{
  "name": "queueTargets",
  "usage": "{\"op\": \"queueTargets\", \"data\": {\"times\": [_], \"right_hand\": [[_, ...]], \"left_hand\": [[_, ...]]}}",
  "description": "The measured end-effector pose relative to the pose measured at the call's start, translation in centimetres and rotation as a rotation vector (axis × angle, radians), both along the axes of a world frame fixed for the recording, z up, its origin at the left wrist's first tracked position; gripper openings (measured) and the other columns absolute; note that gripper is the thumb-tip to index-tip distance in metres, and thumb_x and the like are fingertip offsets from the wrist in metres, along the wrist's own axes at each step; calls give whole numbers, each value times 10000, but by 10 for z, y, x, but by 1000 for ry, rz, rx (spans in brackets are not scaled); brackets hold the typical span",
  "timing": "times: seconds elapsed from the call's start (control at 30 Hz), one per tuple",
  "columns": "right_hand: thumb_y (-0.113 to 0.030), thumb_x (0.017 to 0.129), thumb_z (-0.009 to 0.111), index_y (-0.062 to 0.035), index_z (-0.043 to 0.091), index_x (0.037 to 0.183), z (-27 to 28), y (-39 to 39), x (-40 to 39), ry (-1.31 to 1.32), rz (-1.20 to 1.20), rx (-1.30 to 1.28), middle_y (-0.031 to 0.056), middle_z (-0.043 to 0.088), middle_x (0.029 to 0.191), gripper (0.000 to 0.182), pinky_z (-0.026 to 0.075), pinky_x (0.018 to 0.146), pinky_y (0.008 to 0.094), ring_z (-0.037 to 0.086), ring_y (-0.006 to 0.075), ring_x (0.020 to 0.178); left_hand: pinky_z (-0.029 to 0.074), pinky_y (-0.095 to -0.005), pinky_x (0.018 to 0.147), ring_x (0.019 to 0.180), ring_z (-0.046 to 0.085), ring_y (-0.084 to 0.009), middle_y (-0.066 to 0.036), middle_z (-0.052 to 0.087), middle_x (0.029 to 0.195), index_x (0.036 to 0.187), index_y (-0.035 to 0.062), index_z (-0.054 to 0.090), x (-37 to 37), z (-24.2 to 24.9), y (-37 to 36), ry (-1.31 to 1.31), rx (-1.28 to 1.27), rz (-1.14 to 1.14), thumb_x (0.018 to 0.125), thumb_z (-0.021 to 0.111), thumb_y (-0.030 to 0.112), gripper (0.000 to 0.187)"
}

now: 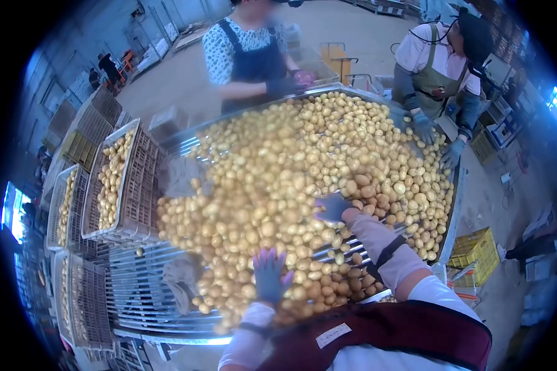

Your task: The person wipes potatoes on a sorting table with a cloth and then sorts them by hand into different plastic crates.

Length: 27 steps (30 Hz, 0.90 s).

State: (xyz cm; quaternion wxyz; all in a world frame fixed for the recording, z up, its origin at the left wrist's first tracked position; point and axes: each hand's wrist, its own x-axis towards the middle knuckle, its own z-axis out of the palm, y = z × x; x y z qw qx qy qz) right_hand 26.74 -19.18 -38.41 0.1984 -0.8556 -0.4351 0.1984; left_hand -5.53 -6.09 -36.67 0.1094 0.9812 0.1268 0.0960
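Note:
Round yellow-brown potatoes (254, 204) lie heaped over a slatted metal table (142, 294). My left hand (271, 276), in a grey glove with purple fingertips, rests on the near part of the heap, its fingers spread and nothing held. Farther right, my right hand (332, 208) reaches over the middle of the heap in a similar glove. Its fingers are spread over the potatoes, with nothing visibly gripped. Darker brown potatoes (363, 185) lie just to its right, and bare slats show below that wrist.
Crates of potatoes (116, 185) stand along the left edge. Two co-workers (250, 62) (436, 68) stand across the table, gloved hands over it. Grey cloths (182, 278) lie on the left slats. A yellow crate (474, 253) sits on the floor at right.

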Motion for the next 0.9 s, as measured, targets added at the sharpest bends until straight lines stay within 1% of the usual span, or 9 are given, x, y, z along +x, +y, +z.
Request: {"op": "queueTargets", "data": {"times": [0.17, 0.27, 0.37, 0.4, 0.5, 0.63, 0.67, 0.77, 0.9], "right_hand": [[-521, 839, 671, -118, 646, 1151, -9, -24, -74, 157, 19, 143, 176, 658, 1088, 510, 493, 870, 451, 630, 306, 1006], [-416, 873, 707, -74, 639, 1125, -18, -55, -110, 254, -256, 438, 146, 662, 1036, 430, 507, 818, 410, 636, 252, 963], [-398, 879, 726, -60, 608, 1218, 31, -65, -126, 735, -568, 488, 115, 623, 1080, 493, 490, 865, 356, 607, 254, 1036], [-330, 904, 705, -43, 579, 1252, 24, -65, -135, 798, -562, 612, 109, 616, 1103, 468, 498, 847, 344, 599, 241, 1037], [-274, 932, 667, -31, 554, 1272, 31, -59, -151, 290, -54, 849, 115, 604, 1155, 432, 504, 860, 356, 590, 239, 1055], [-239, 957, 593, -15, 483, 1328, 36, -74, -67, 418, -337, 733, 159, 552, 1203, 447, 446, 967, 421, 524, 295, 1145], [-296, 951, 576, -11, 492, 1305, 6, -83, -29, -15, -531, 774, 156, 557, 1156, 462, 452, 937, 407, 547, 304, 1079], [-269, 925, 564, -56, 504, 1329, -22, -109, 65, -263, -647, 324, 184, 576, 1173, 462, 462, 936, 430, 568, 340, 1084], [-282, 914, 599, -85, 509, 1352, -7, -103, 90, -96, -693, 174, 185, 611, 1150, 489, 514, 903, 455, 606, 374, 1091]], "left_hand": [[268, -534, 1164, 1425, 331, -384, -159, 422, 1499, 1445, 69, 466, 3, 5, -20, -245, -353, -19, 920, 645, 360, 626], [334, -456, 1143, 1411, 363, -323, -144, 394, 1521, 1476, 49, 409, 7, 29, -49, -235, -1438, 34, 988, 566, 394, 618], [358, -449, 1131, 1396, 383, -287, -131, 357, 1545, 1529, 61, 308, 14, 10, -62, -192, -1964, 194, 1026, 485, 454, 662], [373, -499, 1122, 1397, 388, -303, -138, 329, 1561, 1564, 104, 226, 24, 16, -68, -156, -2002, 233, 1018, 422, 549, 731], [383, -582, 1098, 1395, 385, -334, -145, 342, 1552, 1570, 149, 219, 34, 19, -65, -155, -2518, -8, 1009, 378, 597, 736], [472, -604, 1005, 1257, 520, -366, -166, 461, 1446, 1347, 125, 464, 31, 16, -54, -221, -2768, 50, 1010, 373, 555, 554], [505, -599, 965, 1218, 552, -363, -171, 500, 1397, 1267, 109, 513, 27, 12, -54, -266, -2869, 37, 1012, 380, 529, 508], [538, -551, 907, 1202, 559, -323, -156, 572, 1262, 1213, 82, 525, 18, 11, -49, -190, -2542, 511, 1017, 372, 517, 501], [532, -417, 739, 948, 580, -258, -140, 605, 1122, 1142, 85, 534, 17, -1, -42, -139, -2241, 322, 996, 332, 597, 569]]}}
